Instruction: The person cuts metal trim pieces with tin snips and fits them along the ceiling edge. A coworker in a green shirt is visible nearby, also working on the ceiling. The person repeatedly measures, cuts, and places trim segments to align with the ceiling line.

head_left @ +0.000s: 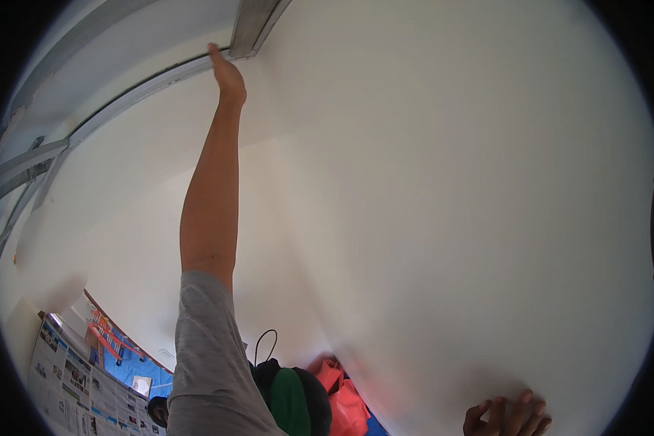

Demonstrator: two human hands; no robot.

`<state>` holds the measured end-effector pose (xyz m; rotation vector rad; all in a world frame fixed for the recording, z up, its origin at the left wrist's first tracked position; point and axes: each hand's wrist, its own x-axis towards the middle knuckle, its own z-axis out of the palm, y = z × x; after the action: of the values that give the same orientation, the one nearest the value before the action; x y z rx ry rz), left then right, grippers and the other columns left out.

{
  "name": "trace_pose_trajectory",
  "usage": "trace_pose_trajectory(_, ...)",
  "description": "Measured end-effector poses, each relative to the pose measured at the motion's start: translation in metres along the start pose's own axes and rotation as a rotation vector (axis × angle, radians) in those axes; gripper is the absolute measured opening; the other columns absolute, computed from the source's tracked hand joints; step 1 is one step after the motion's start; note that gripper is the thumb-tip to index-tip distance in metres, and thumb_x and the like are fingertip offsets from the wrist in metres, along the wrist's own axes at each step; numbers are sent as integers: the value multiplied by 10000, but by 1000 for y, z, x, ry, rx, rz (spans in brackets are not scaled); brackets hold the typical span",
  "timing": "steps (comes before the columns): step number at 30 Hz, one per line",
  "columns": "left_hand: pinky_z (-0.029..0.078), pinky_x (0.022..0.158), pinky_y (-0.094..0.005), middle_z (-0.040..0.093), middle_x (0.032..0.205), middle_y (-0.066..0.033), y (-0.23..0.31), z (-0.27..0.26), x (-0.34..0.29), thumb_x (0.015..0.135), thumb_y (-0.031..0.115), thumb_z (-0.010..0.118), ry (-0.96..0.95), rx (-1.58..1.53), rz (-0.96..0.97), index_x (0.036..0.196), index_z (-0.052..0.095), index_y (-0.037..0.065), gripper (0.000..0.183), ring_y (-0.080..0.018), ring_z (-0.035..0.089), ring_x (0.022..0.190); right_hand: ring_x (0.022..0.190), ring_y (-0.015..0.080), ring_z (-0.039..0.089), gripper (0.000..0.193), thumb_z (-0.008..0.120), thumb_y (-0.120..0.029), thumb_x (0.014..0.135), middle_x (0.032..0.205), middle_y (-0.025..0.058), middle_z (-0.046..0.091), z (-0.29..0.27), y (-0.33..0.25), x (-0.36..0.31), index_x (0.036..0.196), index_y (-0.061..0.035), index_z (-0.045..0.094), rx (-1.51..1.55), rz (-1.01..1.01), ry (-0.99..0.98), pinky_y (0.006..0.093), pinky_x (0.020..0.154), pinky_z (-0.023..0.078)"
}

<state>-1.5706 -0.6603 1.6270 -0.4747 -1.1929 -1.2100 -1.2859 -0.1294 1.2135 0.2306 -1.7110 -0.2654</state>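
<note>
My left hand (229, 78) is raised high beside the corner where two pale wall surfaces meet. It is at a grey metal track (145, 89) along the top of the wall, just under the end of a wider metal channel (251, 29). One digit points up; the other fingers are mostly hidden, and I see nothing held. Whether it touches the track I cannot tell. Low on the right, my right hand (509, 418) has its fingers bent and apart, with the fingertips at the smooth white wall (472, 203). It holds nothing that I can see.
More metal framing (29, 163) runs along the left. At the lower left are a newspaper-covered surface (73, 378), an orange ladder-like frame (109, 338) and a blue sheet (134, 367). Green-and-black fabric (289, 400) and a red cloth (347, 403) lie below by the wall.
</note>
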Motion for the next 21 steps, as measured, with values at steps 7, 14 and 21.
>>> trace_pose_trajectory(7, 111, 1298, -389, 165, 1722, -199, -29, 41, 0, 1127, 508, 251, 91, 98, 75, 1635, 189, -29, 741, -311, 168, 1591, 1164, 325, 647, 258, 679, -314, 857, 1368, 88, 666, -7, -1, 7, 1076, -181, 710, -21, 22, 3, 574, 952, 443)
trace_pose_trajectory(14, 50, 1298, -359, 18, 1739, -207, -33, 18, -1, 1114, 487, 390, 24, 177, 99, 1648, 38, -26, 820, -289, 17, 1614, 1316, 373, 581, 352, 679, -291, 871, 1414, 122, 634, -8, -6, 2, 1187, -136, 686, -65, 18, -48, 641, 1079, 408)
trace_pose_trajectory(21, 210, 1234, -375, 336, 1636, -129, -14, 68, -5, 945, 460, 718, 227, -652, -255, 1623, 211, -12, 970, -249, 306, 1485, 1332, 397, 578, 374, 658, -242, 891, 1433, 145, 624, -1, -15, 4, 1242, -114, 647, -52, 18, 19, 636, 1095, 422)
